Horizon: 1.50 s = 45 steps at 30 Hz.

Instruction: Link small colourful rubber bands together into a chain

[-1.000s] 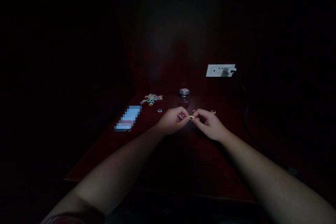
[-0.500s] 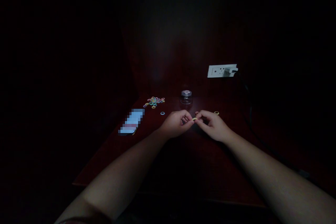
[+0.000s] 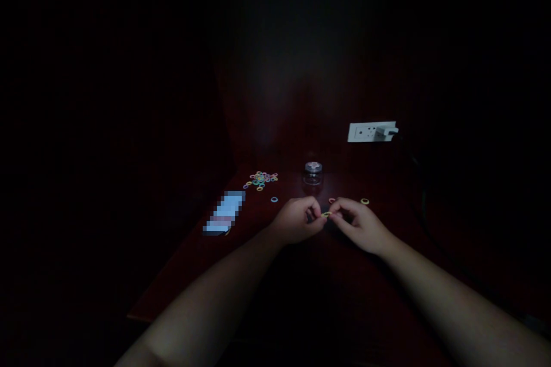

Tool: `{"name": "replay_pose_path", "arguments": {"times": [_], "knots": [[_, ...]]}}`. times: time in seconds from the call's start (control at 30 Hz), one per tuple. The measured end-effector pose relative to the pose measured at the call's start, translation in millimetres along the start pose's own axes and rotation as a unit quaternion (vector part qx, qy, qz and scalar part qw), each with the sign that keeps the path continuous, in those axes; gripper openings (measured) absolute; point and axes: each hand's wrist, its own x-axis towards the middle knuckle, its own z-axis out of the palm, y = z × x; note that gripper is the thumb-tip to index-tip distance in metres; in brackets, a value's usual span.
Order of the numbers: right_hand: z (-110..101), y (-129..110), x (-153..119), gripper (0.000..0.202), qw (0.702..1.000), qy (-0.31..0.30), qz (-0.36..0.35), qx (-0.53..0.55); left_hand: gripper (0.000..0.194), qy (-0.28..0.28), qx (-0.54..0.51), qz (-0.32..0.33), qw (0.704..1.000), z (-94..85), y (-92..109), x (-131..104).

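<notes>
Between my two hands is a small yellow hair tie [image 3: 326, 214], pinched at its left end by my left hand [image 3: 300, 219] and at its right end by my right hand [image 3: 358, 223]. Both hands are closed at the fingertips, just above the dark red table [image 3: 275, 298]. Beyond my right hand a pink hair tie [image 3: 332, 200] lies partly hidden by the fingers, and a yellow-rimmed one [image 3: 364, 201] rests to its right. A blue hair tie [image 3: 274, 199] lies to the left of my left hand.
A clear lidded jar [image 3: 312, 176] stands behind my hands. To its left lies a loose pile of several pastel hair ties [image 3: 260, 179]. A phone with a blurred screen [image 3: 224, 213] is at the left edge. A wall socket [image 3: 372, 132] holds a plug with a cable.
The whole view has shifted, so everything sits lower and slightly right. Both hands keep their pinch on the yellow hair tie, whose loop now shows a little more between the fingertips.
</notes>
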Motion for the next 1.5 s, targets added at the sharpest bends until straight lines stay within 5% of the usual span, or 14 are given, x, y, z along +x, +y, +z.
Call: {"name": "replay_pose_path", "arguments": {"times": [0.63,1.5], "knots": [[-1.3,2.2,-0.7,0.018,1.0,-0.013,0.019,-0.018,0.009,0.08,0.069,0.084,0.991,-3.4,1.0,3.0],[-2.6,5.5,-0.9,0.022,0.999,0.007,0.033,-0.004,0.011,0.036,0.029,0.137,0.989,-7.7,5.2,2.9]]}}
